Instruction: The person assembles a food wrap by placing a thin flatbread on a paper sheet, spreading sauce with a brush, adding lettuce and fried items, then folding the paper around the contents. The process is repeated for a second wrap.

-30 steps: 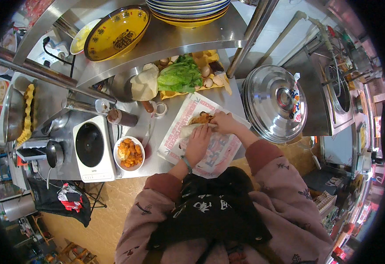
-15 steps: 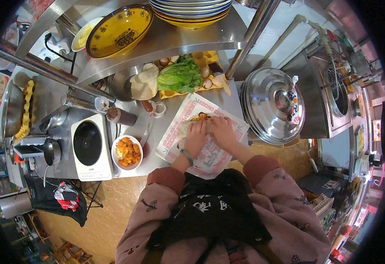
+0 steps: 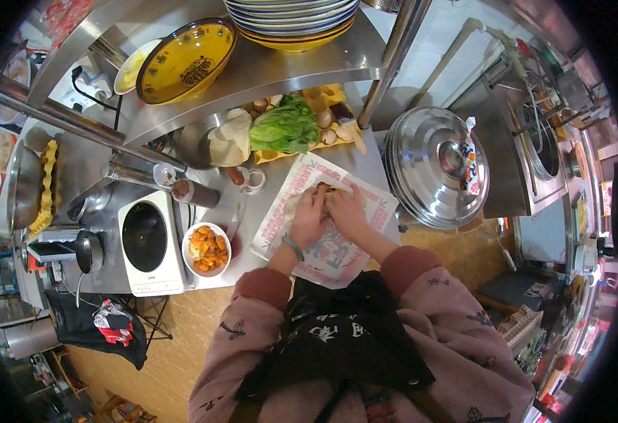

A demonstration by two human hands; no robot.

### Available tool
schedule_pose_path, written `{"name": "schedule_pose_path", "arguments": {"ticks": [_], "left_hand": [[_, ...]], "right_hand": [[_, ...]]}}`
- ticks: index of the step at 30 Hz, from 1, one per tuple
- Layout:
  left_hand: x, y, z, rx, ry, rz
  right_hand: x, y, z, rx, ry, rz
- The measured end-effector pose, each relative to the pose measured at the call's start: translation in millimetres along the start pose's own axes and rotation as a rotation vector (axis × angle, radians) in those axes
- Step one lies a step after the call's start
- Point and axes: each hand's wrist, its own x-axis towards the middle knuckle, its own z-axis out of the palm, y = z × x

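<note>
On a sheet of red-and-white printed paper (image 3: 274,229) in front of me lies a rolled flatbread wrap (image 3: 292,210) with brown filling showing at its far end. My left hand (image 3: 307,220) curls its fingers over the left part of the wrap. Right beside it, my right hand (image 3: 348,213) is bent over the wrap's other side, fingertips pressed onto it. Most of the roll is hidden beneath both hands. Beyond the paper are green lettuce (image 3: 284,128) and a stack of pale flatbreads (image 3: 230,143).
A white bowl of orange chunks (image 3: 209,251) stands left, beside a white induction cooker (image 3: 155,283). Near it are a sauce jar (image 3: 196,192) and a sausage (image 3: 236,175). A yellow egg tray (image 3: 337,99) lies under a steel shelf (image 3: 316,69). Large steel lids (image 3: 422,166) sit right.
Both hands have drawn closer together and curled more tightly over the wrap, covering more of it. The view has shifted slightly.
</note>
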Motion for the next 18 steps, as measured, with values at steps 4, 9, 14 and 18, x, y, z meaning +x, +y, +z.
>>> {"name": "schedule_pose_path", "arguments": {"ticks": [4, 9, 14, 18], "left_hand": [[-35, 25, 8, -0.098, 0.059, -0.384], [-46, 17, 32, -0.456, 0.167, -0.666], [-36, 12, 48, -0.413, 0.349, -0.709], [-28, 26, 46, -0.311, 0.387, -0.511]], "right_hand": [[4, 2, -1, 0.084, -0.003, 0.009], [4, 5, 9, 0.111, 0.044, -0.004], [3, 7, 15, 0.120, 0.193, -0.048], [5, 6, 11, 0.132, 0.193, -0.030]]}}
